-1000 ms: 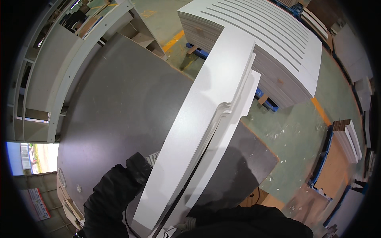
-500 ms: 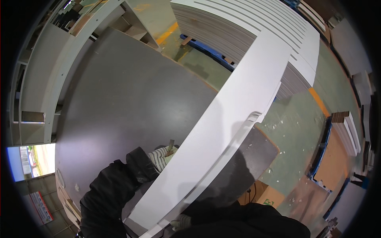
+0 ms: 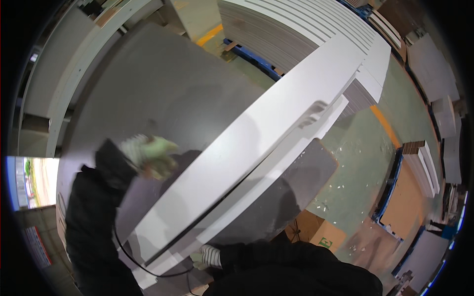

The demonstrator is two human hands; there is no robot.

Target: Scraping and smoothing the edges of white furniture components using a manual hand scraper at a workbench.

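Observation:
A long white board point(image 3: 256, 148) lies slanted across the dark grey worktable point(image 3: 163, 93), with a second white board point(image 3: 276, 167) just under it. My right hand point(image 3: 207, 257), in a striped work glove, grips the near end of the boards by the table's front edge. My left hand point(image 3: 147, 154), in a pale green glove and blurred by motion, hovers over the table just left of the boards and holds nothing that I can make out. Both arms wear black sleeves. A thin black cable point(image 3: 143, 264) curves past the boards' near end.
A tall stack of white panels point(image 3: 306, 29) rests on a blue pallet at the back. White shelving point(image 3: 54, 84) runs along the left. A cardboard box point(image 3: 316, 232) sits on the green floor at the right, with more stacked boards point(image 3: 424, 163) and pallets beyond.
The boards have swung lower and flatter across the table. My left hand has come away from the boards' underside and moved up and left, free in the air.

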